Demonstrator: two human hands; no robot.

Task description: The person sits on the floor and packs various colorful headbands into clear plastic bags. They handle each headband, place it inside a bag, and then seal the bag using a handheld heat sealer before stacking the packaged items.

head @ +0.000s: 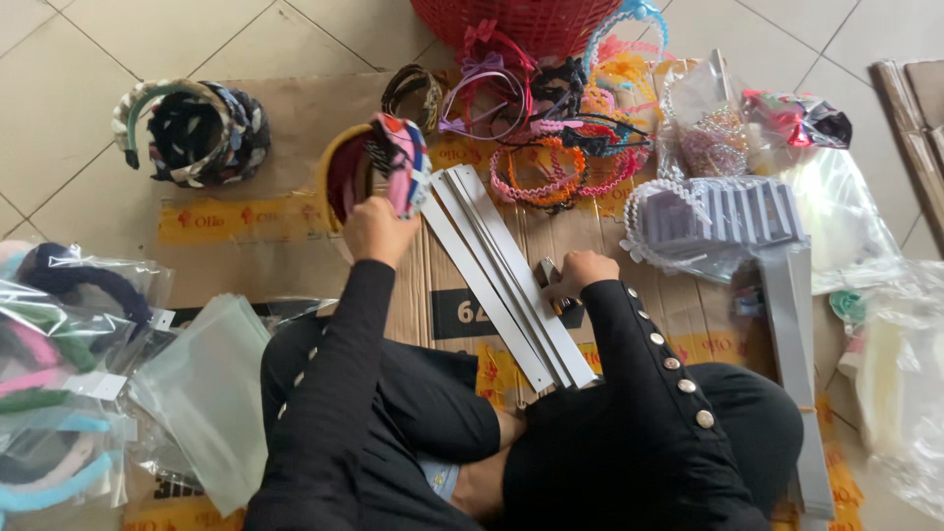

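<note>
Far left of the frame there's a heap of bagged headbands (54, 383) in clear plastic, w/ a stack of empty clear bags (206, 393) beside it. Upper left, a bundle of dark patterned headbands (197, 133) sits on the flattened cardboard (285, 118).

Left-center, the left hand (377, 228) is fist-closed around a bunch of padded headbands (379, 162), yellow, maroon, pink and blue. They stand on edge, arches up toward the top of the frame, open ends down into the palm. Forearm in a black sleeve runs straight up from the lap.

Center, a stack of long white card strips (501, 270) lies on the cardboard, long axis diagonal from upper left to lower right. The right hand (575, 275) rests on the strips' right edge, fingers curled down around smth small and dark; can't tell what it is. Elbow bent out to the right.

Upper center there's a red basket (531, 20) & a tangle of thin colourful headbands (560, 128). Right side, a bag of grey comb-like pieces (728, 211) and more plastic bags (895, 354).
</note>
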